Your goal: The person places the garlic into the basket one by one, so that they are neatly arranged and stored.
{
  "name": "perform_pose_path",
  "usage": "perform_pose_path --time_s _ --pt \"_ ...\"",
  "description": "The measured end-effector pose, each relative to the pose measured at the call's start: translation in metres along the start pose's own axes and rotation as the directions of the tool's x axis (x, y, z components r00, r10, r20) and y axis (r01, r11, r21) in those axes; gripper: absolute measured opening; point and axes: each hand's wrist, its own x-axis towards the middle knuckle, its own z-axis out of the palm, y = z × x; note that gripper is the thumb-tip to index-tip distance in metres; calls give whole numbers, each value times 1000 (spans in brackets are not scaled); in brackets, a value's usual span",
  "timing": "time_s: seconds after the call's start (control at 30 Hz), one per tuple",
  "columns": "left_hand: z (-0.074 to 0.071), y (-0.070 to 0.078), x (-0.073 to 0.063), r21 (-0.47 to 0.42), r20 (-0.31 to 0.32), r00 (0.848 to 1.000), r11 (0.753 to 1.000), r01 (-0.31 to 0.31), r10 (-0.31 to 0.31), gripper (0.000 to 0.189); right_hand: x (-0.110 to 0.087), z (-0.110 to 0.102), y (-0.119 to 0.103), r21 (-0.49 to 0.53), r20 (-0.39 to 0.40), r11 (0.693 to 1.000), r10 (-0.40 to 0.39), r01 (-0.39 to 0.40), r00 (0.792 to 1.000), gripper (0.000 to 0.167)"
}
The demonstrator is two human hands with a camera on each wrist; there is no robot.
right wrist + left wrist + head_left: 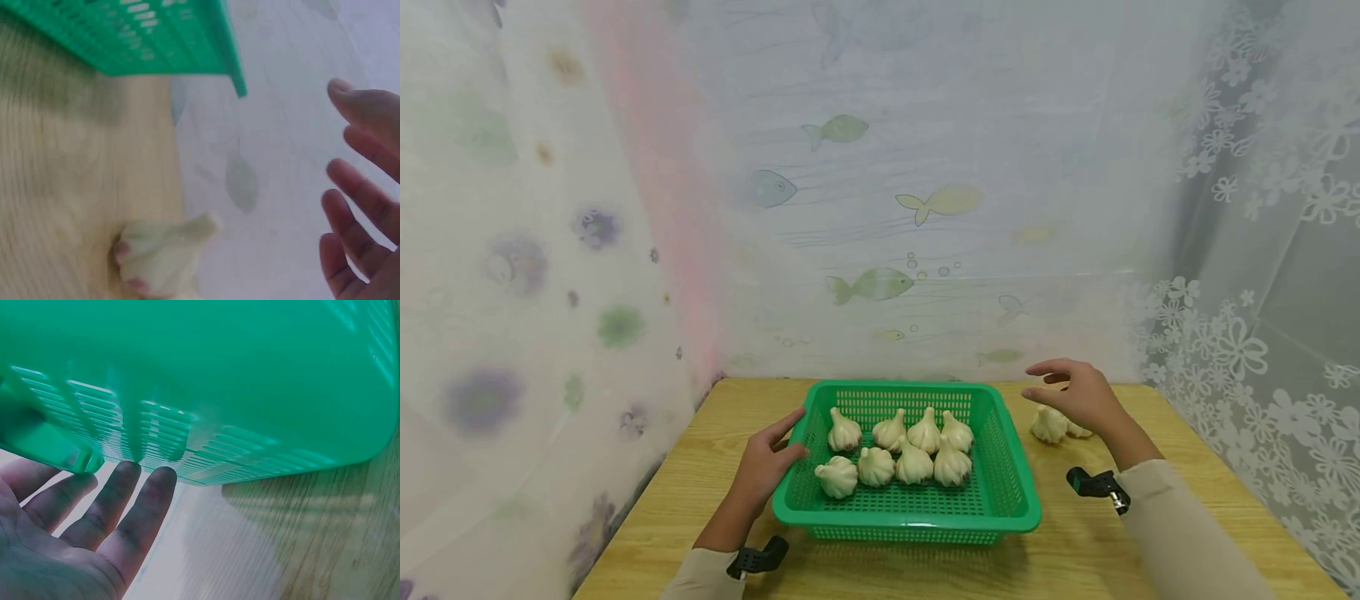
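A green plastic basket (910, 523) holds several white garlic bulbs (914, 461) in two rough rows. My left hand (763, 468) rests at the basket's left rim, thumb over the edge; in the left wrist view its straight fingers (103, 515) lie against the slotted outer wall. To the right of the basket, my right hand (1072, 393) hovers above the table with nothing in it, its fingers spread. Below it sit garlic bulbs (1048, 425) on the table, partly hidden by that hand and wrist. One bulb (162, 253) shows in the right wrist view, apart from the fingers.
The wooden table (692, 467) ends at the back against a pale curtain (880, 208) printed with fish. Curtains also hang along the left and right sides. Each wrist carries a small black camera mount (1093, 483).
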Motion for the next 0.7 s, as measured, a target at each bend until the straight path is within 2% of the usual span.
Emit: perform_pose_path --time_s 0.17,0.37,0.53,0.7 --pt "0 0 0 6 -1 1000 1000 -4 4 66 -9 -7 21 -33 -104 999 22 -25 994 57" --pt "1 1 -1 28 -4 1000 1000 -8 8 65 -21 -11 45 -84 -224 992 68 -89 972 61" --pt "1 0 0 8 -2 1000 1000 -4 4 66 -27 -13 60 -75 -253 982 149 -173 956 66" --pt "1 -2 1 -3 -2 1000 1000 -10 10 66 -33 -11 81 -36 -245 968 233 -249 941 72"
